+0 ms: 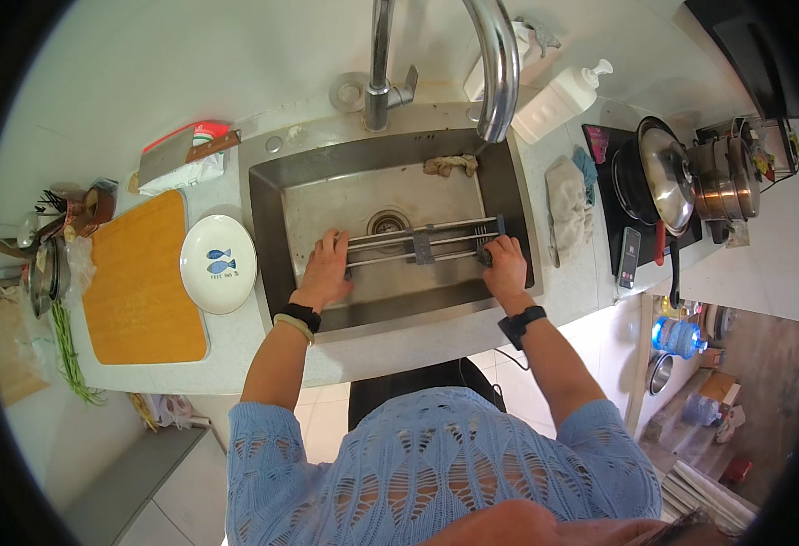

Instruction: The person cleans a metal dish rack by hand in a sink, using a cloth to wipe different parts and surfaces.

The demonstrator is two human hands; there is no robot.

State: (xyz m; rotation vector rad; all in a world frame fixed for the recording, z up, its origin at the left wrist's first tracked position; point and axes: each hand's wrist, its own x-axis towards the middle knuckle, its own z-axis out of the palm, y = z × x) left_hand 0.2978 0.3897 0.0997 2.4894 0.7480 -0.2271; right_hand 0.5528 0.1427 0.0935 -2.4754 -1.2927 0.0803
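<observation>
A rack of parallel metal rods with grey plastic joints lies across the stainless steel sink, in front of the drain. My left hand grips its left end, which the fingers partly cover. At the rack's right end, my right hand closes on a small dark, rough scrubber, probably steel wool, pressed against the rods. A crumpled tan cloth sits at the back right of the basin. Above the sink arches a chrome faucet; I see no water running.
Left of the sink are a white oval plate, an orange cutting board and a cleaver on a packet. On the right stand a white pump bottle, a grey cloth, a phone and a lidded pan.
</observation>
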